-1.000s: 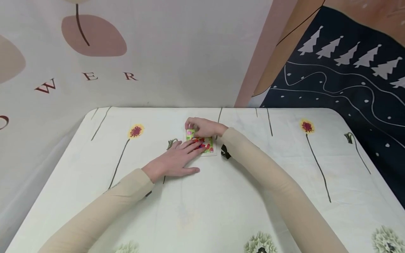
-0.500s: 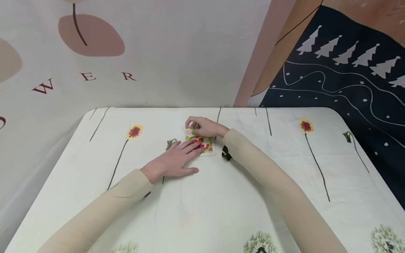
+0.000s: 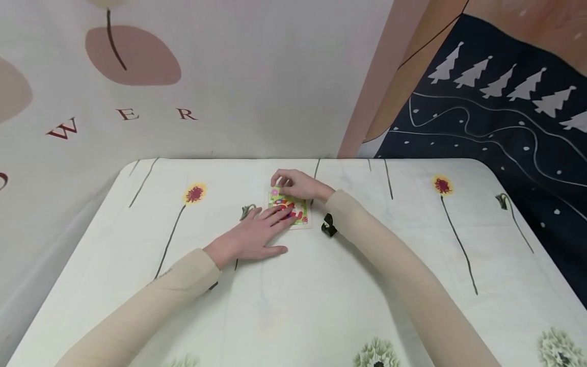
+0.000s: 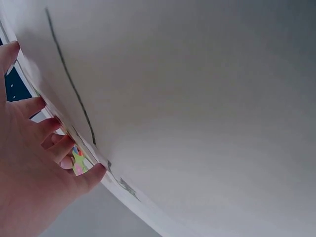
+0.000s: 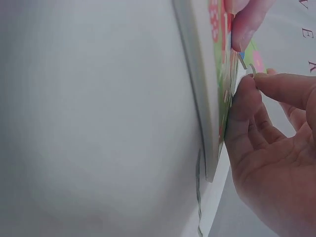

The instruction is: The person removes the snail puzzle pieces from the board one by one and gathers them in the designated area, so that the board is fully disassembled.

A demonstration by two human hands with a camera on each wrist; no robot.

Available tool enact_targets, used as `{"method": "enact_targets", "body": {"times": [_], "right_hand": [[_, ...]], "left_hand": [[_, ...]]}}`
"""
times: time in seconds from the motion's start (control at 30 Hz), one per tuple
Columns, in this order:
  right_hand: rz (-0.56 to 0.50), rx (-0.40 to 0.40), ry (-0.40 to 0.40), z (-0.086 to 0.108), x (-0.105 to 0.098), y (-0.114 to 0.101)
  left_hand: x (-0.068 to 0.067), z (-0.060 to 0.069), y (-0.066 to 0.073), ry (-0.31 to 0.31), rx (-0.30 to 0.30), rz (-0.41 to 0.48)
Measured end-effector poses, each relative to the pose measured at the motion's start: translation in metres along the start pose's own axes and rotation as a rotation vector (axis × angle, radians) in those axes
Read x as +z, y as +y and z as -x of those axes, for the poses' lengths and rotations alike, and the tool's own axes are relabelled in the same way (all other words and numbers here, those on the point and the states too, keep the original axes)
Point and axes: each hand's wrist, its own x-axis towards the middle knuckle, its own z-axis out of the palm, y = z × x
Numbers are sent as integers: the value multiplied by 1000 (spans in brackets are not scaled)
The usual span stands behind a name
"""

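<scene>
- A thin piece (image 5: 253,68) is pinched by the right hand (image 3: 298,184): thumb and forefinger are closed on its slim edge in the right wrist view. How much of it is hidden behind the fingers cannot be told, nor whether it is wholly free of what lies beneath.
- Just below that pinch lies the picture board (image 3: 300,208), brightly printed in green and red and bordered by a pale rim. It is set flat on the table (image 3: 298,306), near the far edge, and its far side is partly covered by the right hand.
- The near left part of the board is covered by the left hand (image 3: 257,237). Nothing is gripped there; the fingers are spread and laid over the print, with the thumb held out to the side, off the board.
- The step in hand is judged to be the working of the piece at the far side of the board, while the board is steadied by the left hand. For the next move, a firm pinch seems to be called for, along with steady pressure from the left fingers, lest the board slide or neighbouring parts be disturbed.
- Farther out, the table is bounded at the back by a pale wall hanging (image 3: 284,92).
</scene>
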Motion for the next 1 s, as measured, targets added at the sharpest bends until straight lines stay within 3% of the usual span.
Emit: {"method": "enact_targets", "body": {"times": [0.57,1.0], "right_hand": [[-196,3,93,16,-6,1],[-145,-15,99,30,-18,2]], "left_hand": [[2,1,1,-14,-21,16],[1,0,2,-8,-17,21]]}}
